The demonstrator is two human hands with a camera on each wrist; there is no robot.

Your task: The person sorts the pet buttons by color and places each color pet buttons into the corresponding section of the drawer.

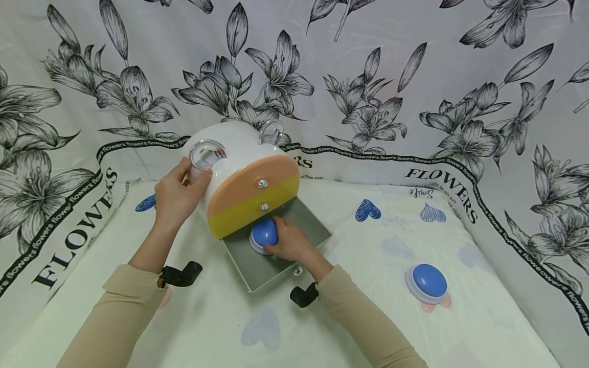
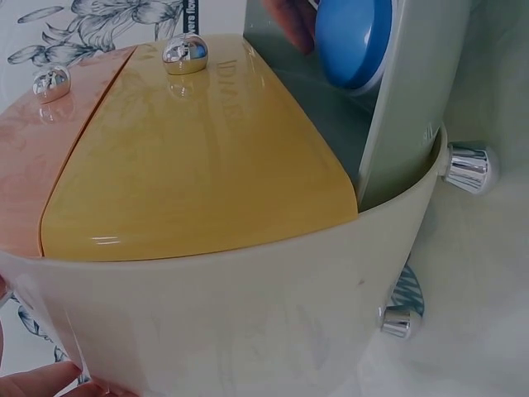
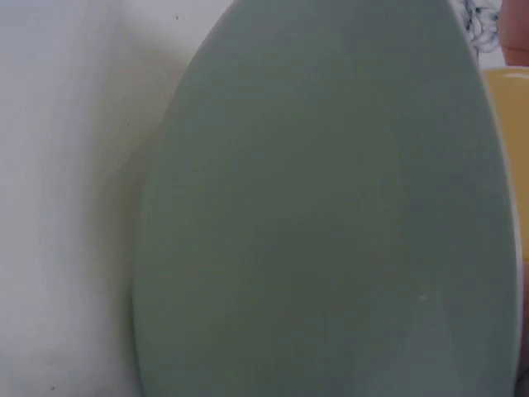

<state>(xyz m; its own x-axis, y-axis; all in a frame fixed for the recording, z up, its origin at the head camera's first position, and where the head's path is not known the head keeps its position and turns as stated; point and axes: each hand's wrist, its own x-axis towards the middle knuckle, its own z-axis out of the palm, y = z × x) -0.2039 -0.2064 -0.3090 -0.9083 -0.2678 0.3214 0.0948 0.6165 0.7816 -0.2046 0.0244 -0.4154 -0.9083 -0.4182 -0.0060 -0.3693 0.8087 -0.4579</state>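
A white rounded drawer box [image 1: 239, 134] stands tilted away at center left, with an orange drawer front [image 1: 250, 179] above a yellow one [image 1: 232, 217]. Its green bottom drawer [image 1: 250, 276] is pulled out. Inside it, my right hand [image 1: 292, 241] grips a blue-domed push button [image 1: 264, 234] with a white base. My left hand [image 1: 177, 197] rests against the box's left side, thumb and forefinger spread at the lower rim of a round silver ear [image 1: 207, 153]. In the right wrist view the green drawer's front [image 3: 331, 207] fills most of the picture and hides the right hand's grip.
A second blue push button [image 1: 429, 281] lies on the patterned cloth [image 1: 349, 317] at right. A floral curtain [image 1: 368, 30] rises behind. Silver feet [image 2: 469, 168] stick out from the box. A black wrist mount [image 1: 303, 295] is close to the drawer's front knob [image 1: 297, 270].
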